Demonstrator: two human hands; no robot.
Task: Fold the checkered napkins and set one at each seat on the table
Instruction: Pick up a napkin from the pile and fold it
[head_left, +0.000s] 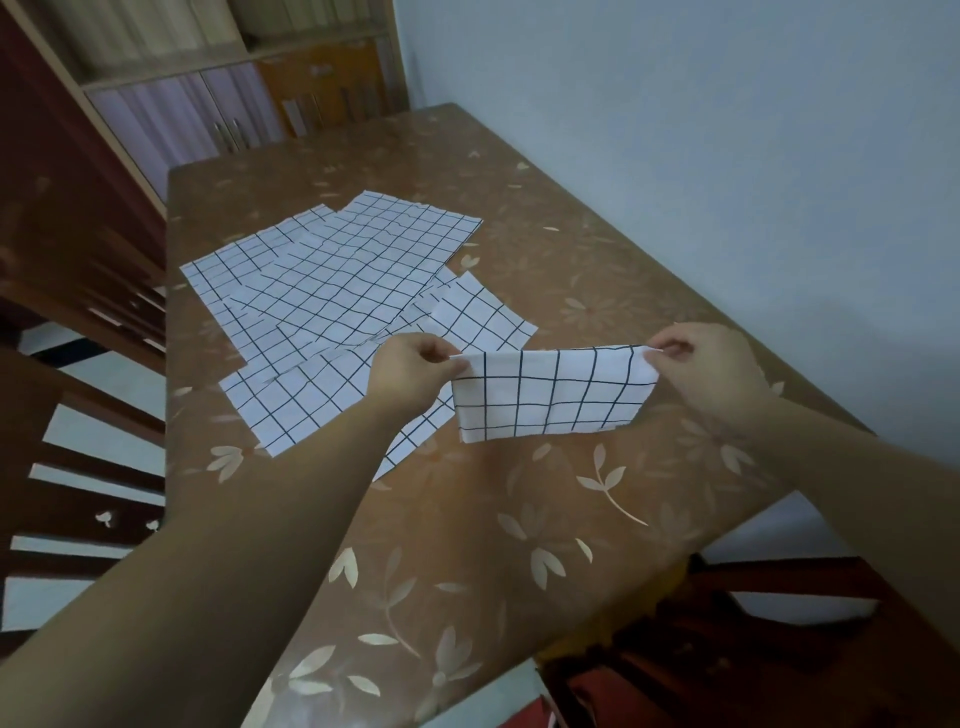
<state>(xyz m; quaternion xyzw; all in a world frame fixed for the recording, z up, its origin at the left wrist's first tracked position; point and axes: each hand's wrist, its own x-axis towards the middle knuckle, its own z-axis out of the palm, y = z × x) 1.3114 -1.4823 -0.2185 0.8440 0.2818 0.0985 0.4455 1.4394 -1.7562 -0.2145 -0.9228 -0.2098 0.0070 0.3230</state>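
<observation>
A white napkin with a dark grid (550, 397), folded into a long strip, hangs just above the table between my hands. My left hand (413, 366) pinches its upper left corner. My right hand (709, 366) pinches its upper right corner. Behind it, several unfolded checkered napkins (332, 280) lie flat and overlapping on the brown flowered tablecloth (519, 519).
A dark wooden chair (78, 467) stands at the table's left side, and another chair (727, 649) stands at the near right corner. The pale wall (727, 130) runs along the table's right edge. A shelf cabinet (208, 78) stands beyond the far end.
</observation>
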